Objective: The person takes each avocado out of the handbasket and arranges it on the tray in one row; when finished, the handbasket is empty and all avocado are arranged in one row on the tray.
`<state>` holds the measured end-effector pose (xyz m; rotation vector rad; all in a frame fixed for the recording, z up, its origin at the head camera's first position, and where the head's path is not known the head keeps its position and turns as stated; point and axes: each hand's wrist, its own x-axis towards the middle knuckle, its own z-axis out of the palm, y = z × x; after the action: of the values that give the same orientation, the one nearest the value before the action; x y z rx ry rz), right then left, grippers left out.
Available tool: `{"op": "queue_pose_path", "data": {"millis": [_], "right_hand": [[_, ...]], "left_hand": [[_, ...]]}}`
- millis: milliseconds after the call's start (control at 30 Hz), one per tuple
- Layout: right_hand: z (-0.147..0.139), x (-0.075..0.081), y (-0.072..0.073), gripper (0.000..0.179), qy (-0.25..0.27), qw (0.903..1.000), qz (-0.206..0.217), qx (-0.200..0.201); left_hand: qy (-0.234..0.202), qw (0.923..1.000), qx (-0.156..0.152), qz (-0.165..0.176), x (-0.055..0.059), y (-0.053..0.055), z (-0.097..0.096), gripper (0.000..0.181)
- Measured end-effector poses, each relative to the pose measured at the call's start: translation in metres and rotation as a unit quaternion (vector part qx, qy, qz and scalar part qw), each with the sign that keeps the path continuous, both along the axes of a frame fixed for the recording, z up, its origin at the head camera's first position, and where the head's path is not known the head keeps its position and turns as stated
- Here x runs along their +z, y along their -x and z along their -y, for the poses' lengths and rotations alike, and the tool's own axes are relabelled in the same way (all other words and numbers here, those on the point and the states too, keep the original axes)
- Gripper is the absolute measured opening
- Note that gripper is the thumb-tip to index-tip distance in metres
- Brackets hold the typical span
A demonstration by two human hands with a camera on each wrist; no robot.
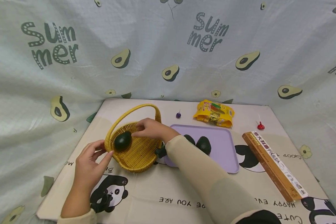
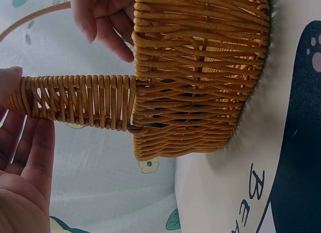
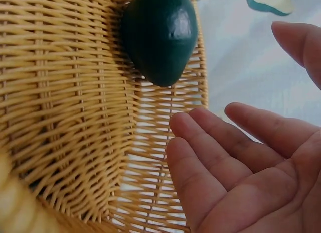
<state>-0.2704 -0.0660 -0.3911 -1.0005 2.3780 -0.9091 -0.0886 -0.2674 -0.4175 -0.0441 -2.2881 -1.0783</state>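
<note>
My left hand (image 1: 91,161) pinches the handle of a yellow wicker basket (image 1: 142,152) at its left side, thumb and fingers on either side of the woven strip in the left wrist view. Inside the basket, against its left wall, lies a dark green avocado (image 1: 122,141). Over the basket and beneath the arch of the handle is my right hand (image 1: 152,129), its fingers loosely extended. The right wrist view shows nothing in that palm (image 3: 251,193), with a gap between the fingertips and the avocado (image 3: 160,37).
Right of the basket lies a purple tray (image 1: 222,155) with dark green avocados (image 1: 203,145), partly hidden by my right sleeve. Behind it sits a yellow snack bag (image 1: 215,113). A purple lollipop (image 1: 178,115), a red lollipop (image 1: 260,126) and a long pasta box (image 1: 274,166) lie around.
</note>
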Motion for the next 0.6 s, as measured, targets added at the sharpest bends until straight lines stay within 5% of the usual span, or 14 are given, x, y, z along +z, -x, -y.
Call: {"op": "queue_pose_path", "data": {"millis": [600], "right_hand": [[0.041,-0.011,0.001,0.072,-0.031,0.9982,0.046,-0.020]], "left_hand": [[0.007,0.9999,-0.009,-0.005,-0.002,0.004,0.003,0.049]]}}
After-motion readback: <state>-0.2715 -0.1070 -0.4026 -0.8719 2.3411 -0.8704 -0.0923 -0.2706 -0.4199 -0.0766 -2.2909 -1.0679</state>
